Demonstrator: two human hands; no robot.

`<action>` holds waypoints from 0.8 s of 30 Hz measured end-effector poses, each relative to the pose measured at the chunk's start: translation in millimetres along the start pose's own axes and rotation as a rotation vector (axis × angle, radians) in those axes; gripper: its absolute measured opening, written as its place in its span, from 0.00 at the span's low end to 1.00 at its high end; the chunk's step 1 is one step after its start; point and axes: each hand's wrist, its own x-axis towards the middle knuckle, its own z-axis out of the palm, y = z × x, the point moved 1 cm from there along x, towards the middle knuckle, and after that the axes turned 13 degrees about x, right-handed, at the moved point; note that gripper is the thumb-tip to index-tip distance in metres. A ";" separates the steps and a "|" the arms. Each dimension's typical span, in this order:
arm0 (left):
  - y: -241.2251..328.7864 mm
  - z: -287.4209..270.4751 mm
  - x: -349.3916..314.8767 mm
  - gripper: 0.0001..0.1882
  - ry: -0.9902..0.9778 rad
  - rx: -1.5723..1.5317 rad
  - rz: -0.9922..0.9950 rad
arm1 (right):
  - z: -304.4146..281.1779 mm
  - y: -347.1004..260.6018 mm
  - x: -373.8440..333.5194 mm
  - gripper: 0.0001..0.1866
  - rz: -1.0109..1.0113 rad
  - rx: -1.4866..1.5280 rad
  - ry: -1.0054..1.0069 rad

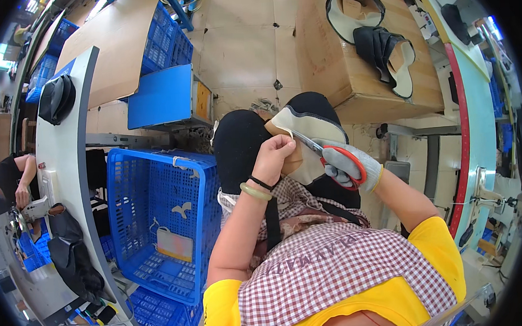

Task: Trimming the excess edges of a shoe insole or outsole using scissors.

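Across my lap lies a shoe upper [317,125] with cream lining, a dark edge and tan parts. My bare left hand [273,160] pinches its edge between thumb and fingers, where a thin cream strip sticks up. In my right hand [366,167], which wears a grey-white glove, are scissors [309,143] with red handles. The fingers go through and around the handle loops. Their blades point to the upper left, and the tips are at the pinched edge, close to my left fingertips. Part of the upper is hidden beneath my hands.
Left of my legs stands a blue plastic crate [202,226] with a few scraps inside. More black-and-cream uppers [379,45] rest on a cardboard box [326,57] ahead to the right. Workbenches flank both sides; dark pieces [72,255] lie on the left one, with another person beyond.
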 end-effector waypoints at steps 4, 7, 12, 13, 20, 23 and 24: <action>1.4 -2.7 0.9 0.03 -0.034 -0.029 0.004 | 6.6 -11.2 0.2 0.24 0.038 0.019 0.011; -1.5 -6.3 2.2 0.02 -0.083 0.020 0.037 | 8.6 -16.6 2.6 0.20 0.083 -0.037 0.063; -4.0 -7.3 1.1 0.03 -0.110 -0.007 0.042 | 8.5 -16.2 15.9 0.19 0.075 -0.072 0.090; -4.1 -7.9 0.4 0.03 -0.127 -0.005 0.055 | 8.8 -16.4 17.9 0.19 0.074 -0.077 0.093; -5.5 -9.5 -2.0 0.04 -0.147 0.065 0.092 | 18.1 -17.6 35.5 0.22 0.110 -0.016 0.187; -8.5 -13.3 -3.1 0.04 -0.134 0.177 0.177 | 30.3 -14.1 42.2 0.21 0.144 0.001 0.218; -8.0 -14.5 -4.0 0.05 -0.125 0.250 0.206 | 32.4 -12.7 43.8 0.20 0.161 0.016 0.232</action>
